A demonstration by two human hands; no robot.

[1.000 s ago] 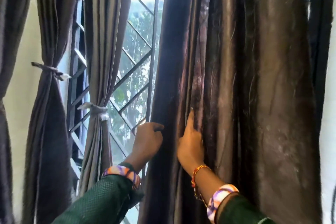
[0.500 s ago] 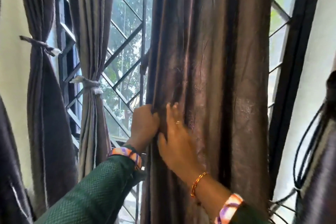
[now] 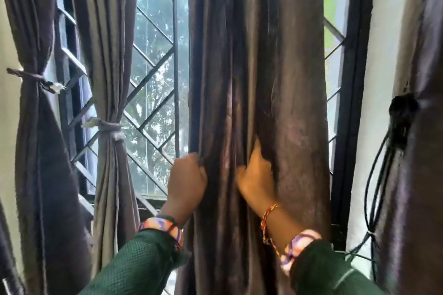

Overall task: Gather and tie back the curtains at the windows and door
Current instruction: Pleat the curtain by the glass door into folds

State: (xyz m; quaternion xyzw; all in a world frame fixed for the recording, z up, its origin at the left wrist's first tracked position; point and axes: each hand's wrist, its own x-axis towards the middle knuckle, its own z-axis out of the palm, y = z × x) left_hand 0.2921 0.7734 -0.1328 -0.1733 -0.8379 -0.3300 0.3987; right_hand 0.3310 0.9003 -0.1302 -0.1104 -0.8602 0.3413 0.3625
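Note:
A dark brown curtain [image 3: 282,60] hangs loose in the middle of the window, bunched into folds. My left hand [image 3: 187,179] grips its left edge, fingers curled round the fabric. My right hand [image 3: 256,175] reaches into the folds a little to the right, fingertips tucked behind a pleat and hidden by it. A grey curtain [image 3: 107,31] to the left is tied at mid-height with a cloth strip [image 3: 107,128]. A dark curtain [image 3: 36,127] at the far left is also tied with a strip [image 3: 36,79].
A black diamond-pattern window grille [image 3: 153,84] shows between the curtains, with trees outside. The black window frame [image 3: 352,103] stands right of the loose curtain. Another dark curtain [image 3: 417,175] hangs at the far right with a black cord [image 3: 378,187] looped from it.
The curtain has been drawn narrower, uncovering the window's right side. My right hand has slid rightwards and pushed its fingers into the folds. My left hand keeps its hold on the edge.

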